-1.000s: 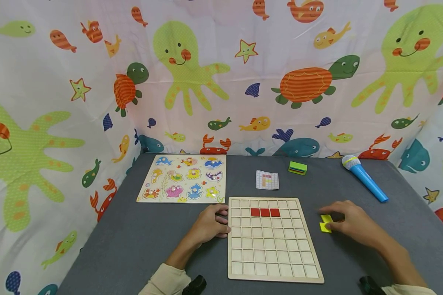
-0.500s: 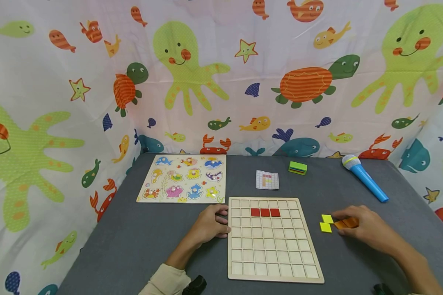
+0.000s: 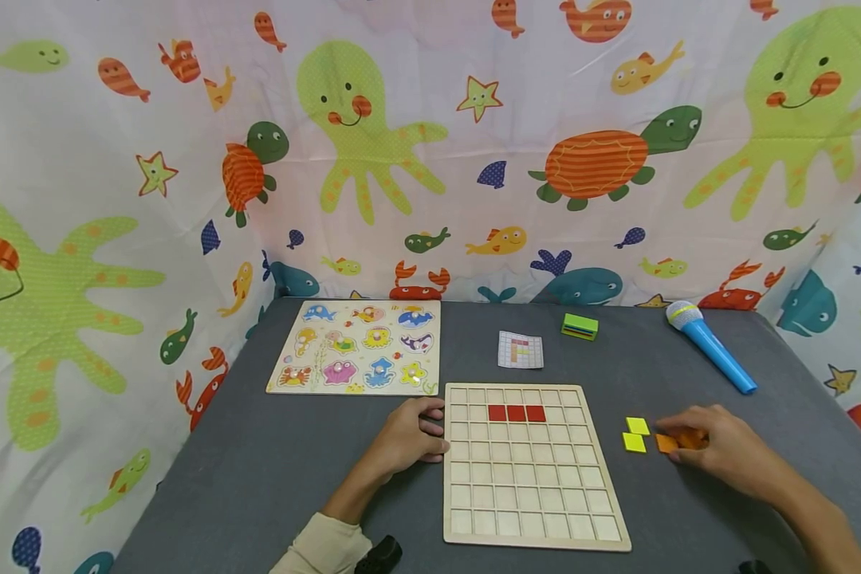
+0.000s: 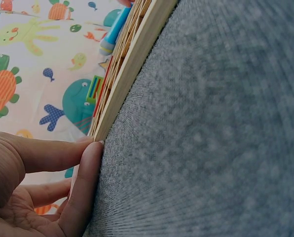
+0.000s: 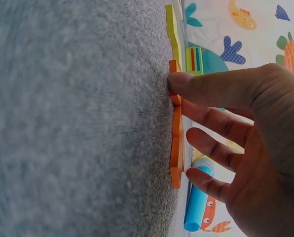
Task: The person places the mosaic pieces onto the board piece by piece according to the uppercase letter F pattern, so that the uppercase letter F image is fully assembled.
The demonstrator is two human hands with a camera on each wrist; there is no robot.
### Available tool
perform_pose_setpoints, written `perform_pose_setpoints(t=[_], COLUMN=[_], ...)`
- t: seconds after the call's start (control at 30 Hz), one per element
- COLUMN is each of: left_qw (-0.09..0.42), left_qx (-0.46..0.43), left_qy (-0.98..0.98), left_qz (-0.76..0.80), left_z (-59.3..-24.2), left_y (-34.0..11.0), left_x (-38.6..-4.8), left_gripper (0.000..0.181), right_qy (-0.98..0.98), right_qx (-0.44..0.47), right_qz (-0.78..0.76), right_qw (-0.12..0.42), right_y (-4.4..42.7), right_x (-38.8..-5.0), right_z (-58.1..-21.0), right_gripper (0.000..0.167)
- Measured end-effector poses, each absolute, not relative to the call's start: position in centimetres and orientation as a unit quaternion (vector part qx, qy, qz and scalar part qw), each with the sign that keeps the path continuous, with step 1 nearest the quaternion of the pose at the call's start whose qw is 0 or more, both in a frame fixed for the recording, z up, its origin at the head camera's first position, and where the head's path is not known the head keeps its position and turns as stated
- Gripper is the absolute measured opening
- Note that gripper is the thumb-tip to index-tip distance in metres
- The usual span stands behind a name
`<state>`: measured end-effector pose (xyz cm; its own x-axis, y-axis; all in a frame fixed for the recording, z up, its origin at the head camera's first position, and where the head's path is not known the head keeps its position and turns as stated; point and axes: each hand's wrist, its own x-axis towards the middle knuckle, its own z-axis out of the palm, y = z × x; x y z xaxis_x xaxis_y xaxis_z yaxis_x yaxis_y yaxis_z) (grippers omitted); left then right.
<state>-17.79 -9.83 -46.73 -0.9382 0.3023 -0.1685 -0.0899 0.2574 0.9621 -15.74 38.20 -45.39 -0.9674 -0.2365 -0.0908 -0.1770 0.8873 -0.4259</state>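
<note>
Orange tiles (image 3: 666,444) lie beneath the right hand (image 3: 726,448), the nearer one, their partly hidden row running roughly nine to three o'clock; its thumb and index finger pinch the nine-o'clock end tile; just beyond, between nine and ten, sit yellow tiles (image 3: 634,442); farther, toward nine, lies the wooden board (image 3: 544,476), its far side gripped by the left hand (image 3: 407,431).

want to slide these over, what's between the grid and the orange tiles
Two yellow tiles lie between the grid and the orange tiles, in the head view.
</note>
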Motion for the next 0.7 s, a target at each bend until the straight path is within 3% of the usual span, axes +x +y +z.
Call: perform_pose_setpoints(t=[0.7], left_qw=[0.16], left_qx=[0.067], left_qy=[0.775], left_qz=[0.608], left_z=[-47.1], left_y=[-9.8], left_x=[-17.9], left_gripper=[0.067], right_qy=[0.972], right_qx=[-0.116], right_qz=[-0.202], right_qw=[0.04], right_y=[36.7], right_x=[-15.7], right_z=[-45.1], right_gripper=[0.029])
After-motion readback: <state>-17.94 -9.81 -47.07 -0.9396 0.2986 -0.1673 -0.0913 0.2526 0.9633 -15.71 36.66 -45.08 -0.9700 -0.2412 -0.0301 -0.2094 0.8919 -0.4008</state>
